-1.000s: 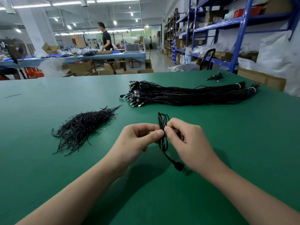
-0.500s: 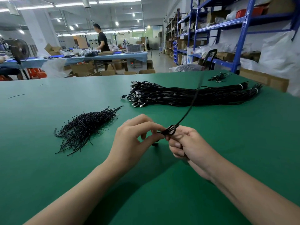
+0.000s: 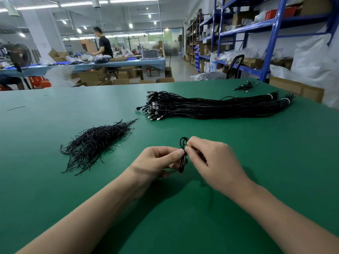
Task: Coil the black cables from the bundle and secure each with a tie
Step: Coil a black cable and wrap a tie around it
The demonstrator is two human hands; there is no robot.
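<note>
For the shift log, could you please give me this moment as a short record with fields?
table: green surface
left hand: pinches coil
right hand: pinches coil from the other side
coil: small, black, held upright between both hands
bundle: behind the hands, uncoiled, banded at its right end
ties: loose pile, left of the hands
tie on coil: cannot tell

The left hand (image 3: pixel 156 160) and right hand (image 3: pixel 209 158) meet over the green table (image 3: pixel 256 162), both pinching a small coiled black cable (image 3: pixel 183 154) between their fingertips. Beyond the left hand lies a loose pile of black ties (image 3: pixel 95 142). Beyond the right hand stretches the long cable bundle (image 3: pixel 211 107), its plugs toward the left.
</note>
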